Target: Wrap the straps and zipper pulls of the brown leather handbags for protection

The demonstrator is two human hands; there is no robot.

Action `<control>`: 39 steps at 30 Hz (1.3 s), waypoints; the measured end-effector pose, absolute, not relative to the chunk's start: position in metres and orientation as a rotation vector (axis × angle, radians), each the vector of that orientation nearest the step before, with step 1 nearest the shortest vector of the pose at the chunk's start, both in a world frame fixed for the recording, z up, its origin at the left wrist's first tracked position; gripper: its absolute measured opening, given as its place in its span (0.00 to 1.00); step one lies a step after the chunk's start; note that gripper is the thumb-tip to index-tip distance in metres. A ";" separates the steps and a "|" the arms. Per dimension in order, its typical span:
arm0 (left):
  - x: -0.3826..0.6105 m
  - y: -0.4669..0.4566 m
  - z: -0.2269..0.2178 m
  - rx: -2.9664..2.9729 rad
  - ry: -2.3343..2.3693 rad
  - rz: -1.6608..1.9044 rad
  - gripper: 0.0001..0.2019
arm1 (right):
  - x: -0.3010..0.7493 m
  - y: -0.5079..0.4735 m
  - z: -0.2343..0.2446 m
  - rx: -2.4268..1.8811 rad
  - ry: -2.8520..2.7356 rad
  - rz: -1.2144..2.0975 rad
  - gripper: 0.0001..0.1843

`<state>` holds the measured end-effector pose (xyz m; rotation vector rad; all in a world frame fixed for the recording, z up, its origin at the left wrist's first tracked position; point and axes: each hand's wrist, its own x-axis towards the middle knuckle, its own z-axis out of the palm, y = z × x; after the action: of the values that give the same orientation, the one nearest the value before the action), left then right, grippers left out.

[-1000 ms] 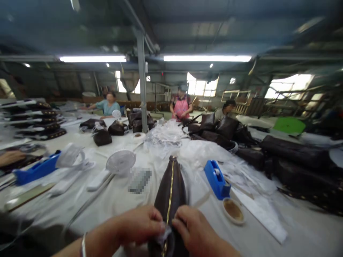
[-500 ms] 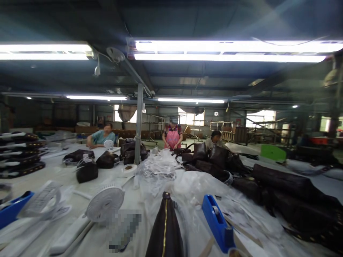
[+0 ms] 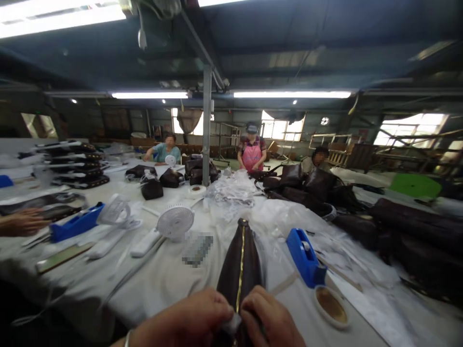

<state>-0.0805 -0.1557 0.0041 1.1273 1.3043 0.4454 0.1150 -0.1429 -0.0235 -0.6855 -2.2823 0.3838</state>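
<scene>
A dark brown bag [image 3: 240, 267] with a gold zip line lies lengthwise in front of me on the white-covered table [image 3: 162, 274]. My left hand [image 3: 188, 320] and my right hand [image 3: 269, 318] are both closed at the bag's near end, pinching a small pale scrap [image 3: 231, 324] between them beside the zip. Only the backs and knuckles of the hands show at the bottom edge. A bracelet sits on my left wrist.
A blue tape dispenser [image 3: 306, 258] and a tape roll [image 3: 331, 304] lie to the right. Two white hand fans [image 3: 173, 222], another blue dispenser [image 3: 75, 224] and another person's hand [image 3: 21, 222] are left. Dark bags [image 3: 398, 221] pile right; three people work at the far end.
The camera tipped up toward the ceiling, hiding my hands, then dropped back. My hands are again in view, still pinched together at the bag's near end.
</scene>
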 end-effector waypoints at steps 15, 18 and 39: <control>-0.084 -0.160 -0.009 1.242 1.062 0.497 0.18 | 0.117 -0.156 -0.030 -0.983 -2.228 0.664 0.10; -0.086 -0.161 -0.004 1.582 1.074 0.444 0.11 | 0.119 -0.154 -0.030 -1.043 -2.194 0.752 0.10; -0.075 -0.167 0.042 2.507 1.374 0.046 0.09 | 0.115 -0.149 -0.019 -0.823 -2.386 0.421 0.11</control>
<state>-0.0748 -0.1670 0.0423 2.5066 1.3741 0.0463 0.1145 -0.1495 -0.0189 -0.8228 -2.3865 0.4212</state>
